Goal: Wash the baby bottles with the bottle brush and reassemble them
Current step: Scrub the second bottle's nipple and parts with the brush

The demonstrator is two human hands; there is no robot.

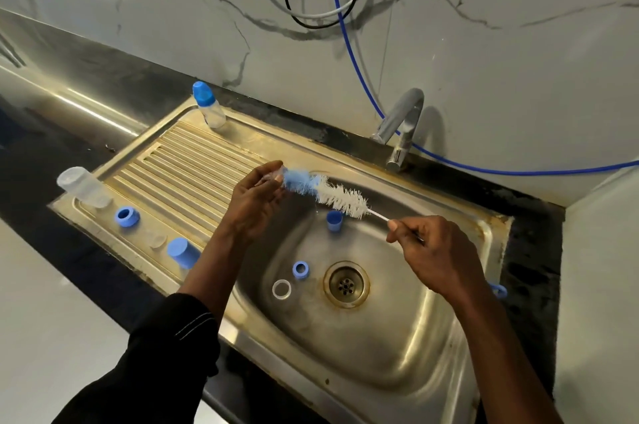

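Observation:
Over the steel sink (397, 347), my left hand (254, 205) grips a small clear bottle part, probably a teat (273, 176), mostly hidden by the fingers. My right hand (435, 254) holds the wire handle of the bottle brush (325, 190), whose blue and white bristles touch that part. A blue cap (334, 221), a blue ring (301, 269) and a clear ring (281, 289) lie in the basin. On the drainboard (193, 160) stand an assembled bottle (209, 105), an open clear bottle (83, 186), a blue ring (127, 216), a clear teat (157, 239) and a blue cap (183, 252).
The tap (403, 127) stands behind the basin, with no water running. The drain (345, 284) sits at the basin's centre. A blue hose (359, 77) and other cables hang on the marble wall. A blue loop (498, 290) lies on the sink's right rim. Dark countertop surrounds the sink.

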